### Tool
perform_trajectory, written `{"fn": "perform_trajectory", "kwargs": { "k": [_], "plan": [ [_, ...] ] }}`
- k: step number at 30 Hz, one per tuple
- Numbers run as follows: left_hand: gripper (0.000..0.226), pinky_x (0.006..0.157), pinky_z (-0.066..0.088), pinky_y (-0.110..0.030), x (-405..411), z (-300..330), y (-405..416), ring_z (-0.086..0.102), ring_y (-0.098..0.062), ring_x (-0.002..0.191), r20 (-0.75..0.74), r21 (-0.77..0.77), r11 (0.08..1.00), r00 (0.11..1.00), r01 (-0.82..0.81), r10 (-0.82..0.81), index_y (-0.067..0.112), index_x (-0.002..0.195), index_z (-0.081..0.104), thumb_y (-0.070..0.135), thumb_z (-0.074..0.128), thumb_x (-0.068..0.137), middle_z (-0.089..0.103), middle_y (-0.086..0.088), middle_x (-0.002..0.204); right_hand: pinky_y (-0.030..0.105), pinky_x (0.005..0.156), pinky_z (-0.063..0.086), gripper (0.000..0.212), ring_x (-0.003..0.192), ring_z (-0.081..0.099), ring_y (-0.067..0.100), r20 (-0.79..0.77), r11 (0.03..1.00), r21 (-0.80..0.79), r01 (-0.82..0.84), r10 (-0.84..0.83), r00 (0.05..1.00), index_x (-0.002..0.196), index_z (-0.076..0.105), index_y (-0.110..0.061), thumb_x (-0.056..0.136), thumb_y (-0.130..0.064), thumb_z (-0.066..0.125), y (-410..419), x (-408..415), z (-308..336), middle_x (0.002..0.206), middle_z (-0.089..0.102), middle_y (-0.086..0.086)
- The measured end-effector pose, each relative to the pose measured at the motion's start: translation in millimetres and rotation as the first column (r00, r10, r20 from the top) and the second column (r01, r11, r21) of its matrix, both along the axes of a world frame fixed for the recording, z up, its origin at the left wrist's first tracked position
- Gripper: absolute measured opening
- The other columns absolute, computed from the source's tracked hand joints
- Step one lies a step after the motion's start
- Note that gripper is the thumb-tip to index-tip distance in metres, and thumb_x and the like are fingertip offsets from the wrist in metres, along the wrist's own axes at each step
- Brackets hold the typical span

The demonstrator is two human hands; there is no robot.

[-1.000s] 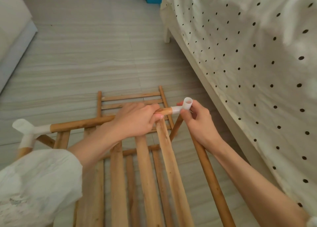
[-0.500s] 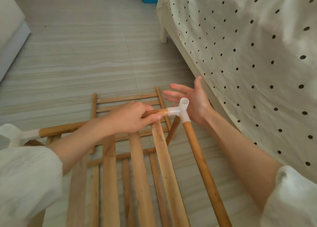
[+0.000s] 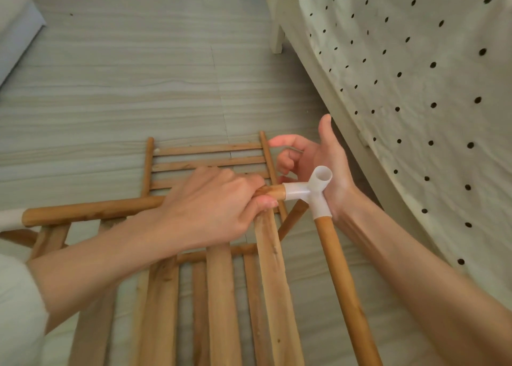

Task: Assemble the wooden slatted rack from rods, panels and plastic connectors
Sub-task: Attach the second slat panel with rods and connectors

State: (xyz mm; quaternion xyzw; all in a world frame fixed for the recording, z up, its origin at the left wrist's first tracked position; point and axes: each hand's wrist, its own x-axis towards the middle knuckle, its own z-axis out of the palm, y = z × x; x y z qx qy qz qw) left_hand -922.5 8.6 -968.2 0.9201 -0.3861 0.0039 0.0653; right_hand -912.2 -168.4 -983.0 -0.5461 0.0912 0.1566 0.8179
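Observation:
My left hand (image 3: 213, 207) grips the horizontal wooden rod (image 3: 91, 210) at the top edge of the slatted panel (image 3: 221, 296). That rod's right end sits in a white plastic corner connector (image 3: 313, 192). Out of the connector's lower socket a long side rod (image 3: 343, 291) runs toward me, and its upper socket stands empty. The palm of my right hand (image 3: 318, 166) lies against the connector's right side, with the fingers spread and the thumb pointing up. Another white connector (image 3: 8, 219) caps the rod's left end at the frame edge.
A second slatted panel (image 3: 210, 160) lies flat on the grey wood-grain floor (image 3: 138, 74) beyond my hands. A bed with a cream dotted cover (image 3: 415, 88) and a white leg (image 3: 277, 41) borders the right. White furniture (image 3: 16, 19) stands at the far left.
My right hand let go of the connector, opened, and now has its palm against the connector's side. The side rod now sits in the connector's lower socket. My left hand keeps its grip.

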Motion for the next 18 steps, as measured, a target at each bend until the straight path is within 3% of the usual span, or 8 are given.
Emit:
{"fn": "perform_trajectory", "kwargs": {
  "k": [4,6,9,11,14,16,18],
  "plan": [
    [0.042,0.060,0.030,-0.032,0.2,1.1,-0.6,0.061,-0.024,0.083,0.000,0.039,0.999,1.000,0.004,-0.004,0.029,0.103,0.050,0.056,0.020,0.092,0.060,0.002,0.080,0.029,0.055,0.029,0.082,0.053,0.036,0.014,-0.002,1.000,-0.003,-0.026,0.026,1.000,0.085,0.062,-0.006,0.091,-0.066,0.007,-0.2,-0.5,-2.7,0.054,0.038,0.003],
    [0.041,0.062,0.031,-0.032,-0.6,1.1,0.8,0.062,-0.025,0.088,0.021,0.084,0.996,1.000,-0.002,0.001,0.030,0.107,0.049,0.056,0.020,0.093,0.065,0.001,0.089,0.029,0.055,0.030,0.080,0.055,0.038,0.015,0.001,1.000,-0.020,-0.002,0.002,1.000,0.085,0.062,-0.005,0.092,-0.064,0.008,3.4,-2.6,-0.9,0.056,0.040,0.005],
    [0.042,0.064,0.031,-0.032,-1.8,-1.0,-1.3,0.061,-0.026,0.093,0.057,0.125,0.992,0.998,-0.031,0.024,0.028,0.113,0.047,0.054,0.018,0.096,0.065,0.001,0.103,0.028,0.059,0.039,0.070,0.059,0.047,0.015,0.005,0.969,-0.152,0.196,-0.197,0.980,0.081,0.062,-0.006,0.098,-0.055,0.015,7.9,-7.0,3.0,0.064,0.050,0.009],
    [0.046,0.071,0.035,-0.031,-4.5,0.9,-0.9,0.057,-0.021,0.103,0.045,0.099,0.994,0.998,-0.042,0.038,0.027,0.125,0.045,0.052,0.017,0.097,0.060,0.003,0.116,0.030,0.068,0.045,0.061,0.067,0.054,0.016,0.024,0.882,-0.353,0.312,-0.325,0.946,0.084,0.062,-0.006,0.101,-0.047,0.020,7.6,-12.0,5.5,0.074,0.059,0.009],
    [0.054,0.100,0.031,-0.028,-19.8,12.2,9.6,0.038,-0.015,0.127,-0.042,0.056,0.998,0.998,-0.040,0.042,0.021,0.148,0.020,0.045,0.020,0.100,0.040,0.002,0.138,0.040,0.093,0.046,0.045,0.094,0.058,0.023,0.029,0.705,-0.637,0.311,-0.381,0.924,0.105,0.060,-0.008,0.101,-0.037,0.026,0.0,-36.3,6.1,0.101,0.062,0.009],
    [0.056,0.112,0.025,-0.032,-35.5,25.5,27.7,0.029,-0.015,0.134,-0.113,0.078,0.996,0.992,-0.050,0.059,0.024,0.151,0.009,0.042,0.025,0.100,0.030,0.001,0.146,0.044,0.099,0.043,0.039,0.107,0.056,0.028,0.047,0.618,-0.741,0.263,-0.343,0.938,0.112,0.056,-0.008,0.100,-0.033,0.028,0.3,-64.5,14.4,0.109,0.059,0.009],
    [0.057,0.116,0.021,-0.037,-54.2,33.8,56.8,0.020,-0.017,0.140,-0.152,0.130,0.989,0.984,-0.069,0.088,0.028,0.151,0.006,0.042,0.029,0.100,0.019,0.000,0.153,0.039,0.102,0.038,0.041,0.121,0.047,0.028,0.100,0.434,-0.883,0.177,-0.193,0.976,0.130,0.046,-0.008,0.100,-0.032,0.034,8.3,-102.4,27.5,0.127,0.052,0.011]
  ]
}}
